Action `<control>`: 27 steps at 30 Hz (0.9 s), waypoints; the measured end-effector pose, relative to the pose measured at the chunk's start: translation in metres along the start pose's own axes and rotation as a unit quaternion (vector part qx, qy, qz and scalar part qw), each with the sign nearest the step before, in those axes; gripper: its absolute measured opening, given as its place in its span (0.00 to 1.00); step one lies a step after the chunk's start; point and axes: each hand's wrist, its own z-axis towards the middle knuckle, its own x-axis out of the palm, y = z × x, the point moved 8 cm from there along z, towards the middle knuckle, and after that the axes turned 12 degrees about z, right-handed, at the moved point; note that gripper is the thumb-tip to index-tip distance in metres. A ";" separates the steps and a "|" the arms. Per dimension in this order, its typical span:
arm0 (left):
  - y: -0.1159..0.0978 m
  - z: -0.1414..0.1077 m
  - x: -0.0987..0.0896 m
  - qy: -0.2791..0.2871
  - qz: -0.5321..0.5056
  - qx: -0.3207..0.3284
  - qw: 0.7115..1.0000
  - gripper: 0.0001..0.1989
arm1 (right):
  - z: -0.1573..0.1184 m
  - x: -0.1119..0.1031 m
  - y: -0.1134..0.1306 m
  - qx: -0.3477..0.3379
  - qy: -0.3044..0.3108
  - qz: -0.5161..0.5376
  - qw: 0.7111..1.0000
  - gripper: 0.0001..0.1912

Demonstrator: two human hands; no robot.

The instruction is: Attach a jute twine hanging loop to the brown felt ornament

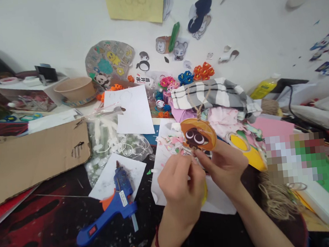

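A round brown-and-orange craft piece (188, 127) with a dark cartoon face and big white eyes is held up in my right hand (228, 166), thumb in front and fingers behind. A loop of twine (198, 110) rises from its top edge. My left hand (181, 180), a red cord around its wrist, is closed in a pinch near the piece's lower edge. Whatever lies between those fingertips is hidden. Below both hands are white paper sheets (223, 209) with colourful scraps (169, 140), and a bit of something yellow (204, 191) shows behind my left hand.
A blue hot glue gun (122, 182) lies on white paper (138, 168) at left. Cardboard (40, 158) covers the far left. Bundled twine (278, 198) and a white power strip (326, 205) sit at right. Cloth (216, 93) and pipe-cleaner flowers (203, 71) line the wall.
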 end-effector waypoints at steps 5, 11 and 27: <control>-0.010 0.001 0.001 -0.035 0.027 0.085 0.995 0.15 | 0.002 0.002 -0.016 0.087 -0.006 0.107 0.990 0.04; -0.015 0.001 0.005 -0.038 0.062 0.130 0.989 0.15 | 0.003 0.000 -0.027 0.161 -0.016 0.155 0.974 0.06; -0.008 0.001 0.004 -0.026 0.068 0.094 0.993 0.16 | 0.007 0.001 -0.001 0.039 0.046 -0.008 0.998 0.05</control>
